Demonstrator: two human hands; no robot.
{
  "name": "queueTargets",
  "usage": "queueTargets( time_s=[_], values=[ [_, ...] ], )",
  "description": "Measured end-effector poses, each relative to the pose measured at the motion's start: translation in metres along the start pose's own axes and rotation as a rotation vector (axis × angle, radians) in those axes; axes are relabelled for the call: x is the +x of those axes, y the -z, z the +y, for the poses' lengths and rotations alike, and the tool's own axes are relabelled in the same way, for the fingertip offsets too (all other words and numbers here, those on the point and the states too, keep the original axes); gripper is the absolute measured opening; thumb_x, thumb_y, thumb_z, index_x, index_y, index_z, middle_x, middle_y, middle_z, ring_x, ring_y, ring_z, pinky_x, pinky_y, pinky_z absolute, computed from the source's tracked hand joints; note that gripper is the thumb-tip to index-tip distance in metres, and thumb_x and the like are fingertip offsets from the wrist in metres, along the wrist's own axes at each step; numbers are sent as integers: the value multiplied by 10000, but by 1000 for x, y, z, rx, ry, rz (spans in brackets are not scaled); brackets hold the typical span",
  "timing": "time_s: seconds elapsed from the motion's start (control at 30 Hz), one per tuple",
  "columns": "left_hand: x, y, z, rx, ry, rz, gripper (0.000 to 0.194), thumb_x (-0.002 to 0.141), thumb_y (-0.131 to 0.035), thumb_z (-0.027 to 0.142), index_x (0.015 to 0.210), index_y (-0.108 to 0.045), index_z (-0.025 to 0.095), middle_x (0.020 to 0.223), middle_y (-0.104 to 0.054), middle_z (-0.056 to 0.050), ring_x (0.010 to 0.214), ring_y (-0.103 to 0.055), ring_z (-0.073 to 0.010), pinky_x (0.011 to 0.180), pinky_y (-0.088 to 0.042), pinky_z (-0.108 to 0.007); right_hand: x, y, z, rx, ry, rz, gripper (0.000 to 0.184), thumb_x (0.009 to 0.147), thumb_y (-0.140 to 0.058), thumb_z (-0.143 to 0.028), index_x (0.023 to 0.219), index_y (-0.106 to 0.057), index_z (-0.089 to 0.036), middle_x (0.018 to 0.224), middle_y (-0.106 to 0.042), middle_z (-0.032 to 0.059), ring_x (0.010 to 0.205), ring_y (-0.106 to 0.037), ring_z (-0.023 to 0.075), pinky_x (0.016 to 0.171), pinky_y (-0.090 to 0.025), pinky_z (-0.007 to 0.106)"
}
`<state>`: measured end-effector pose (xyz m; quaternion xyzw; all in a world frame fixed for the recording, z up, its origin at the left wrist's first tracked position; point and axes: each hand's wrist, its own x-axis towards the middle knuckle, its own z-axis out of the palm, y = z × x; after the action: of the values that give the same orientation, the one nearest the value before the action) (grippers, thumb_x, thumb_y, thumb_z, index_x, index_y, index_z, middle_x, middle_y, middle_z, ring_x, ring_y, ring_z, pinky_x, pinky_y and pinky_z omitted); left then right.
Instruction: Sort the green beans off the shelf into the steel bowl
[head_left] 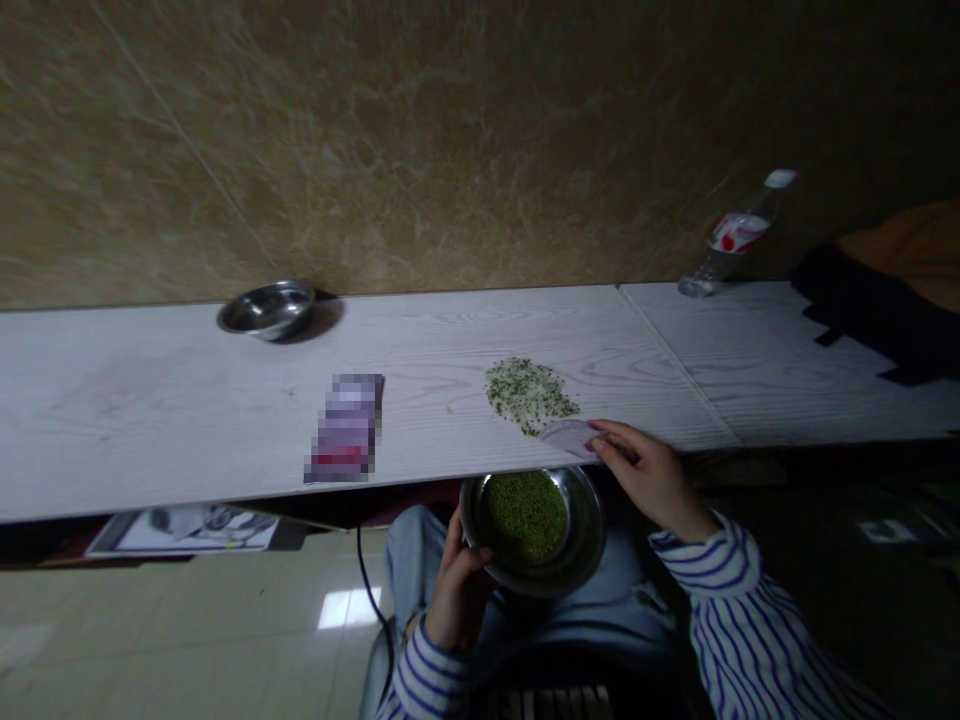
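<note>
A small steel bowl (268, 310) and a pixelated packet (345, 428) are seen on a white wood-grain board (150, 400); another steel bowl (581, 530) of green grains (523, 515) is held below the board's edge, its rim gripped by the closed fingers of the left hand (457, 595); a folded paper card (570, 437) is pinched by the right hand (645, 475) just beside green flecks (531, 395); a plastic bottle (739, 235) stands beyond.

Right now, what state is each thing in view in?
Left hand: gripping the bowl's rim
Steel bowl: held above the lap, filled with green grains
Right hand: holding a folded paper card
Folded paper card: at the pile's edge
Green pile: loosely spread on the white table
Second steel bowl: resting by the wall
Plastic bottle: capped, by the wall
</note>
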<state>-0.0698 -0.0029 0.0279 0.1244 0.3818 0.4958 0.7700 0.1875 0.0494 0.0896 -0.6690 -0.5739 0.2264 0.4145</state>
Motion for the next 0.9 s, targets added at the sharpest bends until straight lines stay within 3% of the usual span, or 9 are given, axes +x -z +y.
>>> queueTargets(
  time_s=[0.5,0.7,0.9],
  values=[
    [2,0,-3,48,-4,60,794,676,-682,256,1455,-534,300,1330,-673,-90,1220,-585,-385,877,-541,-451,0,6,9,-12,-49,49,359,867,-614,-404,1130,-739,-194,927,-807,107,795,-768,256,758,-624,402],
    [2,-2,0,59,8,74,751,673,-695,251,1413,-595,327,1281,-704,-73,1221,-589,-388,901,-534,-472,-1,9,5,-88,7,41,314,883,-612,-393,1100,-766,-226,1032,-809,96,943,-769,269,888,-619,426],
    [2,-2,1,16,22,64,747,662,-713,226,1396,-601,311,1246,-711,-63,1205,-601,-368,949,-515,-481,1,2,-8,-124,136,-51,294,920,-581,-341,1114,-779,-242,1122,-796,73,1039,-753,253,951,-604,390]
  ],
)
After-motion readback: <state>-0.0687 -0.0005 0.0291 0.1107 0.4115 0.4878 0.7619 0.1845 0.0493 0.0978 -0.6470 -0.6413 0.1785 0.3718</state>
